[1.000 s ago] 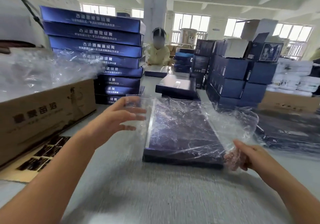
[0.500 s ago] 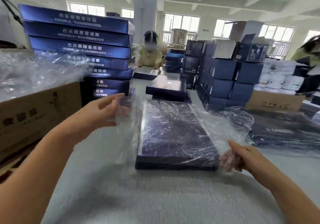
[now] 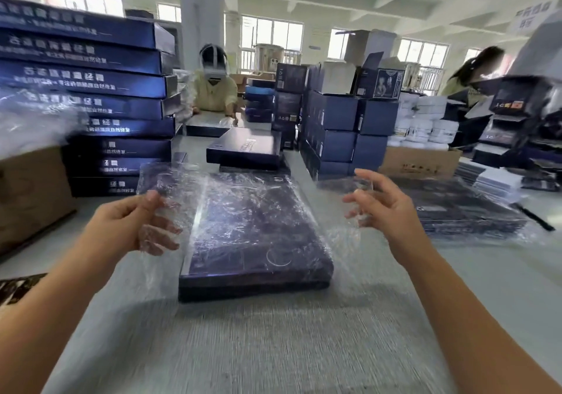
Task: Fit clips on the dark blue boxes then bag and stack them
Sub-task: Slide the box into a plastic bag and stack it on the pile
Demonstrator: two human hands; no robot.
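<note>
A dark blue box [image 3: 255, 235] is lying flat in the middle of the grey table [image 3: 243, 348], inside a clear plastic bag [image 3: 188, 186]. At 9 o'clock of the box, the left hand [image 3: 137, 226] is pinching the loose edge of the bag between thumb and fingers. At 3 o'clock, the right hand [image 3: 383, 208] is hovering with fingers loosely curled; whether it is gripping the thin film cannot be told. A tall stack of boxes [image 3: 91, 95] is standing at 10 o'clock.

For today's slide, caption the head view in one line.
Both hands, left hand and right hand, pinch a clear plastic bag around a dark blue box.
</note>
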